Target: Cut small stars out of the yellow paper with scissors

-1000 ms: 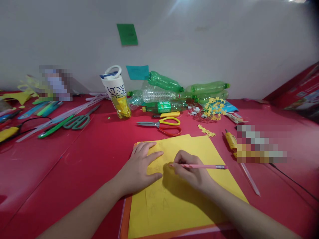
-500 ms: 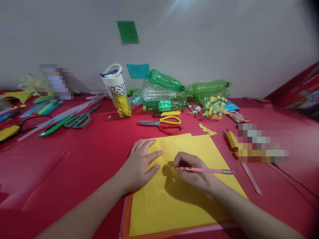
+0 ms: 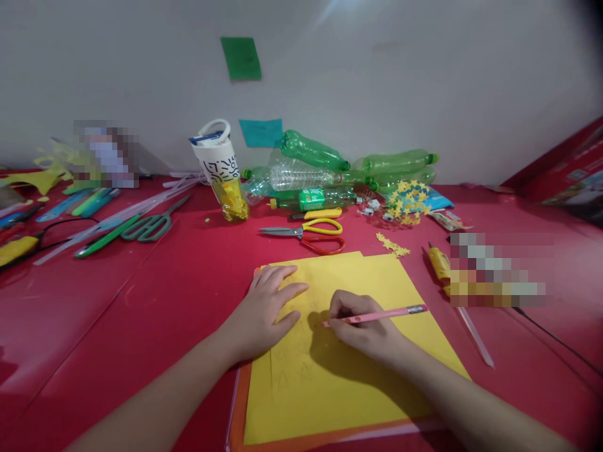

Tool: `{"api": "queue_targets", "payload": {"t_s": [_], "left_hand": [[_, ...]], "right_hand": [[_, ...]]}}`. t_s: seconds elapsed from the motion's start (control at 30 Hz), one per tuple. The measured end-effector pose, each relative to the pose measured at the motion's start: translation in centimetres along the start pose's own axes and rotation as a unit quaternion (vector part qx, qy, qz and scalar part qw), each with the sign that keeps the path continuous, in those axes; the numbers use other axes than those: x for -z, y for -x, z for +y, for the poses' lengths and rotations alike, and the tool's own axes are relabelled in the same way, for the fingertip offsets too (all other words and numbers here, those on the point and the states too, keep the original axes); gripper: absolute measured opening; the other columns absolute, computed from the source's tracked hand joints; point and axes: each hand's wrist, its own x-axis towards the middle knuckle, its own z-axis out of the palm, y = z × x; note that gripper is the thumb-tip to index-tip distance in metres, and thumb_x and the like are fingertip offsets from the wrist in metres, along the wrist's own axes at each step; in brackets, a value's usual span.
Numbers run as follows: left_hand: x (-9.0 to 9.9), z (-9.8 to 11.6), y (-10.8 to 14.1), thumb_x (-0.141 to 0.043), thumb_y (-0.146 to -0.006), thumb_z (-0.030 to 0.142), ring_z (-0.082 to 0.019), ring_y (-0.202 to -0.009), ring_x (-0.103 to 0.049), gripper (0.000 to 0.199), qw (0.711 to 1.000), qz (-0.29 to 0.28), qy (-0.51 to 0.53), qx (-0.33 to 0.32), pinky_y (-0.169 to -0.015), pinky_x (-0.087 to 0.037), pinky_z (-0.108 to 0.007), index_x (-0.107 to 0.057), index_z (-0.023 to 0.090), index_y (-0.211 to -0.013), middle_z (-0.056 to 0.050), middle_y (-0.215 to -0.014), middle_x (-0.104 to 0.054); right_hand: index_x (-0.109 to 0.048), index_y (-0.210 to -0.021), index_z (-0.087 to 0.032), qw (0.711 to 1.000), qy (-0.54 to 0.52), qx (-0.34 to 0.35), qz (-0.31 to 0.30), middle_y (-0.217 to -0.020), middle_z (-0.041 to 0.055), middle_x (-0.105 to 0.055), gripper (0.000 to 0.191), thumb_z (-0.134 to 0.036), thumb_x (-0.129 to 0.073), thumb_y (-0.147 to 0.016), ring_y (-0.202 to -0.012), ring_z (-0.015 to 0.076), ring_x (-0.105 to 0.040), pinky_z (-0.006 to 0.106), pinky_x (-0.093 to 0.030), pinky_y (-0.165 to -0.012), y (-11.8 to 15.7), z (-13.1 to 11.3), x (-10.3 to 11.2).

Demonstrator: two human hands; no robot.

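Note:
A yellow sheet of paper (image 3: 367,392) lies before me over orange and pink sheets, whose edges show along its left and lower sides. Flat on its upper left part rests my left hand (image 3: 271,314), open with the fingers spread. My right hand (image 3: 360,320) is closed around a pink pencil (image 3: 391,314). The pencil tip points left and down at the middle of the paper; whether it touches cannot be made out. Faint pencil letters, A shapes among them, show on the lower left of the sheet.
Beyond the paper lie scissors (image 3: 301,233) with yellow and red handles and a yellow cutter (image 3: 323,215). Plastic bottles (image 3: 315,144) line the wall beside a white patterned cup (image 3: 219,166). Yellow stars (image 3: 407,204) and a glue gun (image 3: 440,263) are right; grey scissors (image 3: 151,226) lie left.
The pencil has tilted, its eraser end rising up and slightly left. My right hand has shifted a little, while my left hand stays on the paper.

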Motion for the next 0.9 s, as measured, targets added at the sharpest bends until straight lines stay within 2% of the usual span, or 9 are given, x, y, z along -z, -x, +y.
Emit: {"api": "queue_targets", "payload": {"t_s": [0.3,0.5,0.9], "left_hand": [[-0.14,-0.1,0.0,-0.05,-0.085,0.032,-0.03,-0.127,-0.03,0.04,1.0,0.004,0.01,0.0,-0.106,-0.022,-0.055,-0.053,0.027,-0.124,-0.009,-0.137,-0.039],[-0.08,-0.07,0.02,-0.05,-0.084,0.032,-0.03,-0.127,-0.03,0.04,1.0,0.008,0.013,0.001,-0.106,-0.021,-0.056,-0.054,0.028,-0.123,-0.008,-0.137,-0.039],[-0.09,-0.01,0.0,-0.051,-0.084,0.032,-0.03,-0.127,-0.031,0.039,1.0,0.015,0.017,0.005,-0.106,-0.022,-0.055,-0.055,0.028,-0.122,-0.008,-0.137,-0.04]], "right_hand": [[-0.047,-0.066,-0.019,0.999,0.019,0.003,-0.028,-0.055,-0.0067,-0.049,0.013,-0.008,-0.052,-0.072,-0.049,0.0078,-0.039,0.019,-0.027,-0.046,0.11,-0.24,0.05],[-0.044,-0.066,-0.019,0.998,0.05,0.024,0.007,-0.055,-0.0066,-0.046,0.015,-0.006,-0.048,-0.073,-0.05,0.0085,-0.037,0.02,-0.026,-0.047,-0.04,-0.11,-0.16],[-0.042,-0.066,-0.02,0.999,0.034,-0.003,0.032,-0.055,-0.0066,-0.044,0.014,-0.011,-0.047,-0.076,-0.05,0.0086,-0.038,0.02,-0.028,-0.047,-0.11,0.07,-0.3]]}}
